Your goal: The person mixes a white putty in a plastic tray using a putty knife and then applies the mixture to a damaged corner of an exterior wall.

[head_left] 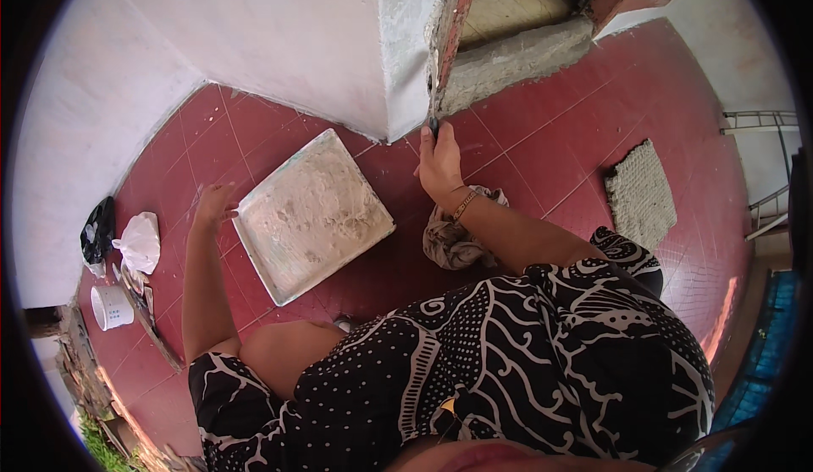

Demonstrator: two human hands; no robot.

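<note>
My right hand (440, 163) is closed around the dark handle of a thin-bladed tool (434, 123), perhaps a putty knife. The blade points up along the rough, chipped wall edge (434, 57) beside the wooden door frame; its shape is hard to make out. A white rectangular tray (279, 290) rests on the floor between my arms, with pale, lumpy plaster-like paste (309, 209) spread in it. At the tray's left side my left hand (218, 204) has its fingers apart and holds nothing. Whether its fingertips touch the rim is unclear. A crumpled greyish cloth (453, 239) lies below my right wrist.
Red tiles (542, 150) cover the floor. On the left are a white tub (112, 307), a white plastic bag (138, 242), a black bag (98, 231) and a long stick-like piece (157, 332). A woven mat (641, 194) lies right. A rough doorway sill (517, 64) stands ahead.
</note>
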